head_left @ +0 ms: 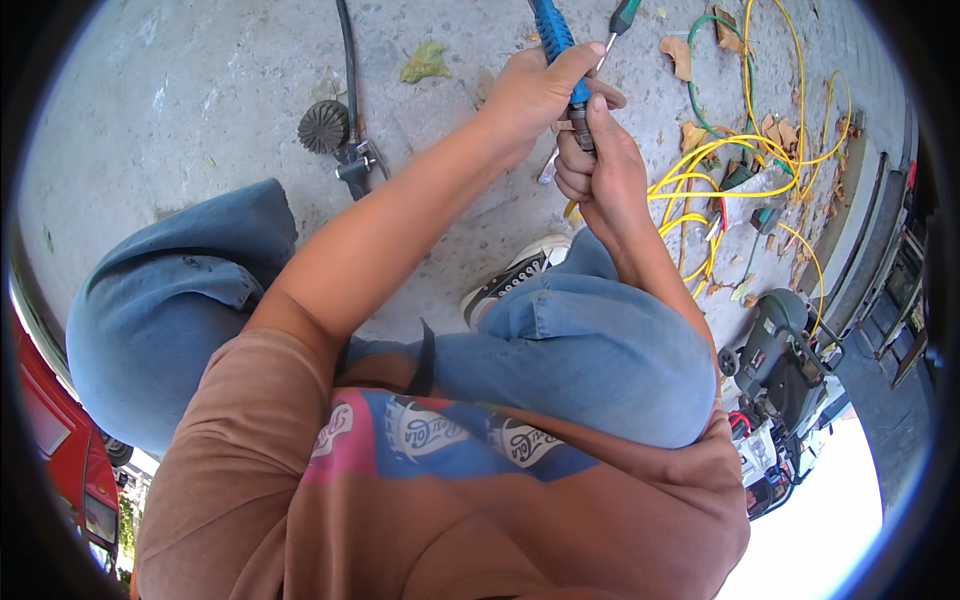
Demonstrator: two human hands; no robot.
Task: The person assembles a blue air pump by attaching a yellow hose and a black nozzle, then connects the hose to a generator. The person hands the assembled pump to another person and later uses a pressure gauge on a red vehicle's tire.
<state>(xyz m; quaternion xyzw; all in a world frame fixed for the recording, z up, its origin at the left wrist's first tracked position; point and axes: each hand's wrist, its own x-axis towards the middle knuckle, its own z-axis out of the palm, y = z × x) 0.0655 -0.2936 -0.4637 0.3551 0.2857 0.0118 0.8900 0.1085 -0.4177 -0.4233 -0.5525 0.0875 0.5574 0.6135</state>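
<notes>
Both hands meet at the top centre over the concrete. My left hand (527, 98) is closed round a blue ribbed tool handle (553, 30), thumb laid across it. At the lower end of that handle is a dark metal fitting (580, 128), with the fingers of my right hand (615, 165) curled about it and the thumb on its side. What kind of tool it is does not show, as its upper end leaves the picture. Just right of the handle, a green and black screwdriver (624, 17) points its shaft toward my left thumb; whether it touches the hand I cannot tell.
On the concrete to the left lies a tyre inflator (352, 165) with a round black gauge (323, 127) and black hose (350, 60). Coiled yellow cord (690, 180) and dry leaves (676, 58) spread rightward. A dark wheeled machine (778, 345) stands beyond. My sneaker (515, 272) is below my hands.
</notes>
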